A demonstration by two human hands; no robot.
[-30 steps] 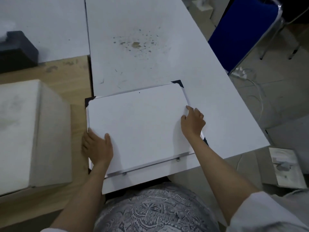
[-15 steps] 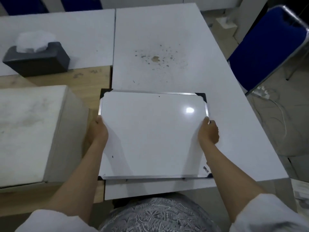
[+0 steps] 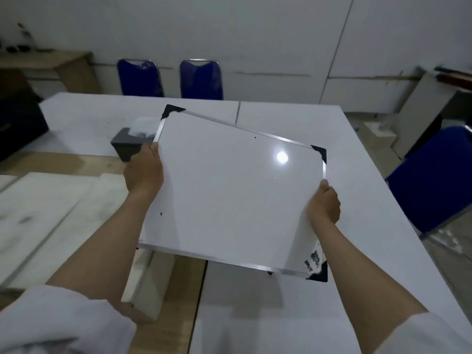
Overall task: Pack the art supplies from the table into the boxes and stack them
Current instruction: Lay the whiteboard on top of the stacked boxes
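Note:
A white whiteboard with a silver frame and black corner caps is held up in the air above the table, tilted with its left side higher. My left hand grips its left edge and my right hand grips its right edge. A large white box with a closed lid stands on the wooden table at the left, partly behind my left arm.
A grey tissue box sits behind the whiteboard's left edge. White tables stretch ahead and right. Two blue chairs stand at the far side, another blue chair at the right. A black object lies far left.
The whiteboard was flipped face up, then lifted off the table with both hands on its side edges. My head has tilted up, showing the room's far wall.

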